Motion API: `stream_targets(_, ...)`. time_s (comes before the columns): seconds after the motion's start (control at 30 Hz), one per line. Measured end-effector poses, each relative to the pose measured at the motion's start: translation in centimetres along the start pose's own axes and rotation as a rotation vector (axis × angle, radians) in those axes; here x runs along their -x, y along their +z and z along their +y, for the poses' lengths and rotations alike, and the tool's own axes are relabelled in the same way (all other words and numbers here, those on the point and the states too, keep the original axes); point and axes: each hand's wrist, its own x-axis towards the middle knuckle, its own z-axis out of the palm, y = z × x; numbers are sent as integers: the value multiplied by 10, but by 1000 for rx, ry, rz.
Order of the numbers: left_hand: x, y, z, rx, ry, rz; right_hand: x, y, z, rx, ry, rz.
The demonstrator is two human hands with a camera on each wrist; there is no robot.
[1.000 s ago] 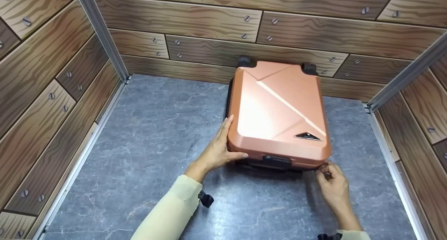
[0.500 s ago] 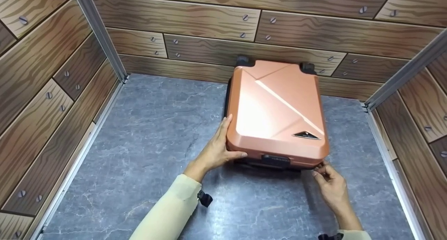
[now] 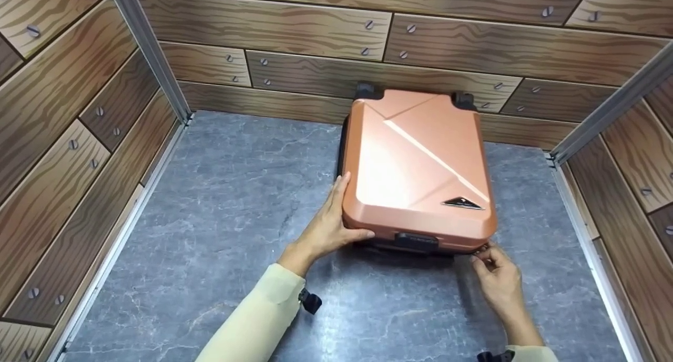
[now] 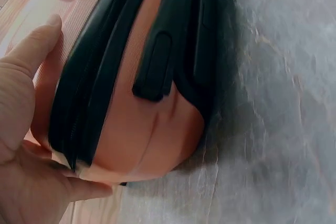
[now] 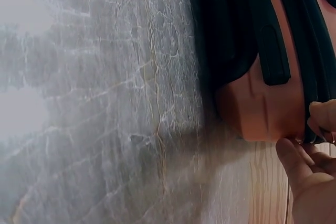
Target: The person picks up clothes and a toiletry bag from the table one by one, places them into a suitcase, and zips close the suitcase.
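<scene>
A rose-gold hard-shell suitcase [image 3: 420, 157] lies flat, its end with the black carry handle [image 3: 416, 241] facing me. My left hand [image 3: 327, 225] presses its near left corner, fingers straight along the side and thumb across the end. In the left wrist view, a black zipper [image 4: 79, 108] runs between the shells beside that thumb. At the near right corner, my right hand [image 3: 499, 283] has thumb and fingers curled together at the zipper. The right wrist view shows a small shiny zipper pull [image 5: 300, 141] at these fingertips, mostly hidden by them.
The suitcase lies on a grey marbled surface [image 3: 252, 183]. Wood-patterned panels enclose it at the back [image 3: 315, 36] and both sides. Metal strips run along the side edges. Two black wheels [image 3: 369, 91] of the suitcase are at the back panel.
The view has shifted slightly. Both hands stay at the same corners of the suitcase, with only slight movement of the right fingers.
</scene>
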Motion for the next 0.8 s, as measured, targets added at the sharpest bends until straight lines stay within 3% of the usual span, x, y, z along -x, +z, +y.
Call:
stream_targets(0.3, 1, 0, 1, -9, 49, 14, 2, 0, -2, -4, 2, 30)
stream_targets(0.57, 3, 0, 2, -47, 31, 2, 0, -3, -4, 3, 33, 13)
stream_targets(0.8, -5, -11, 9, -129, -18, -46, -1, -1, -4, 38, -13, -3)
